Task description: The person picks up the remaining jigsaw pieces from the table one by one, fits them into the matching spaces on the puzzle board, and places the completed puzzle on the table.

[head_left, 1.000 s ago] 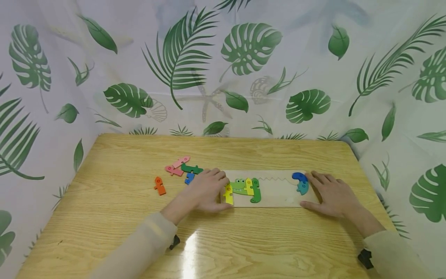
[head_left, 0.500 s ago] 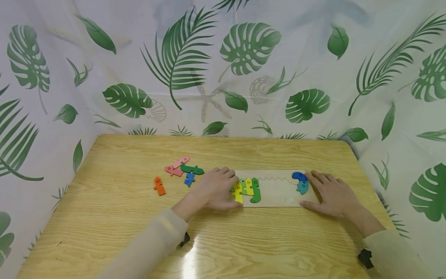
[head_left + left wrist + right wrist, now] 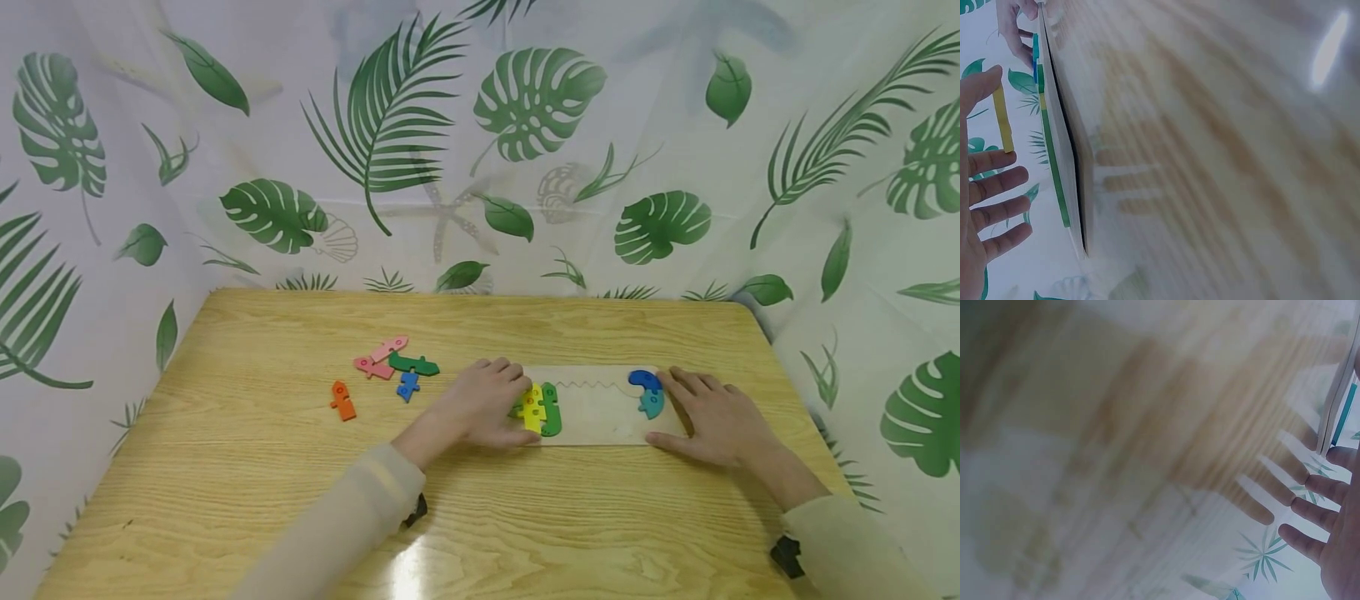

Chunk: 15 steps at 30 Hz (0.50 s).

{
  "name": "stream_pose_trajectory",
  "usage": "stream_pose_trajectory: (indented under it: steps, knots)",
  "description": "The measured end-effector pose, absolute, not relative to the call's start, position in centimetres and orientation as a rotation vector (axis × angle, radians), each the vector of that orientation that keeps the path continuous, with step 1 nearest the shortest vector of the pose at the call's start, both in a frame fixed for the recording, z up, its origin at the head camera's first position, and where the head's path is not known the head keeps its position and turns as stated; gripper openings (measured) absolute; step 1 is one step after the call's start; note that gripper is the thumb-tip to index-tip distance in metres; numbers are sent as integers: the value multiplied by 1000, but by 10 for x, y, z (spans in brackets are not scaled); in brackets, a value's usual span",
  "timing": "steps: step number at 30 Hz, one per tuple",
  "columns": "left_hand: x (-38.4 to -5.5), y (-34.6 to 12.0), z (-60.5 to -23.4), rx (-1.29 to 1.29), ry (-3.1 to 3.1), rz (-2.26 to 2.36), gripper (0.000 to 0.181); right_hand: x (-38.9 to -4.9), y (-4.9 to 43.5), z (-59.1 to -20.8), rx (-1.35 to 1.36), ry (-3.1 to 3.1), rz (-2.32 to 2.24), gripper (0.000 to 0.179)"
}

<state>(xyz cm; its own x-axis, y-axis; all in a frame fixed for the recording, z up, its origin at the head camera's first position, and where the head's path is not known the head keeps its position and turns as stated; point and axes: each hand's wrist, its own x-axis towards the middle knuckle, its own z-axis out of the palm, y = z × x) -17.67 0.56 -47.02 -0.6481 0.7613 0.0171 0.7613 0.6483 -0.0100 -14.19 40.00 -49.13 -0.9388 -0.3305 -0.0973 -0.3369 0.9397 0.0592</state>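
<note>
My left hand [image 3: 480, 404] pinches a yellow puzzle piece [image 3: 1002, 119] between thumb and index finger, the other fingers spread. In the left wrist view that piece stands apart from the wooden puzzle board [image 3: 1063, 150], above its face. From the head it overlaps the yellow and green pieces on the board's left part, and the hand hides the crocodile head piece. A green piece [image 3: 552, 408] with a foot lies just right of it. At the board's right end, my right hand [image 3: 716, 421] rests with fingers straight, touching its edge, beside a dark blue piece [image 3: 643, 381] and a teal piece [image 3: 652, 403].
Left of the board, loose pieces lie on the wooden table [image 3: 262, 483]: orange [image 3: 342, 401], blue [image 3: 407, 385], dark green [image 3: 413, 364] and two pink ones, the lighter [image 3: 390, 347] behind the darker [image 3: 373, 367]. A leaf-patterned cloth [image 3: 555, 267] surrounds the table.
My left hand has moved right along the board with the yellow piece, from over its left end towards the green footed piece. My right hand and the board have stayed put.
</note>
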Motion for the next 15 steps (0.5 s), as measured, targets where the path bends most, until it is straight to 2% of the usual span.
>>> stream_pose_trajectory:
  steps: [15]
  knots:
    - [-182, 25, -469, -1324, -2872, -29, 77, -142, 400, -490, -527, 3013, 124, 109]
